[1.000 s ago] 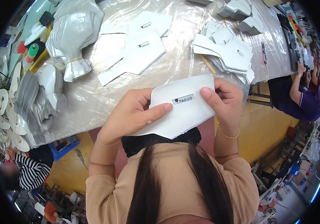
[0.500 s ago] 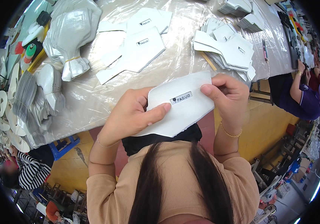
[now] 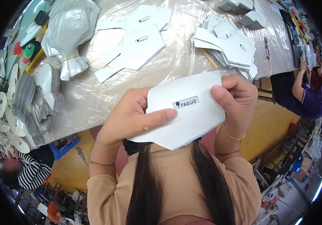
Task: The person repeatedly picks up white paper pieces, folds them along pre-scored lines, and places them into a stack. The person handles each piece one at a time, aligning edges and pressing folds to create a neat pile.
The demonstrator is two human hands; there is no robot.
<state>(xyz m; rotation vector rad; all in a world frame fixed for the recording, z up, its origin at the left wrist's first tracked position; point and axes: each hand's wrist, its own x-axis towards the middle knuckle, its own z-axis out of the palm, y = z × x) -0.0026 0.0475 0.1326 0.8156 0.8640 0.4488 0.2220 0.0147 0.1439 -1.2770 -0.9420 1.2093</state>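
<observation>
Both my hands hold up a white leather-like shoe piece (image 3: 191, 122) with a small dark printed label on its face. My left hand (image 3: 131, 112) grips its left side, thumb lying on the face near the label and fingers behind. At the upper right edge my right hand (image 3: 236, 97) pinches the piece between thumb and curled fingers. Beyond it on the table lie similar white pieces (image 3: 140, 50) with the same label, partly overlapping. To the right sits a stack of labelled white pieces (image 3: 230, 47).
A plastic-covered table (image 3: 82, 108) spans ahead. Banded bundles of white pieces (image 3: 69, 33) and grey-edged stacks (image 3: 25, 97) stand at the left. A pen (image 3: 266, 48) lies at the right, near more bundles (image 3: 253, 20). A blue stool (image 3: 64, 147) stands below the table; people work on both sides.
The white piece has come closer to me and tilted up, now looking larger. My right hand has shifted slightly right with it; both hands keep their hold.
</observation>
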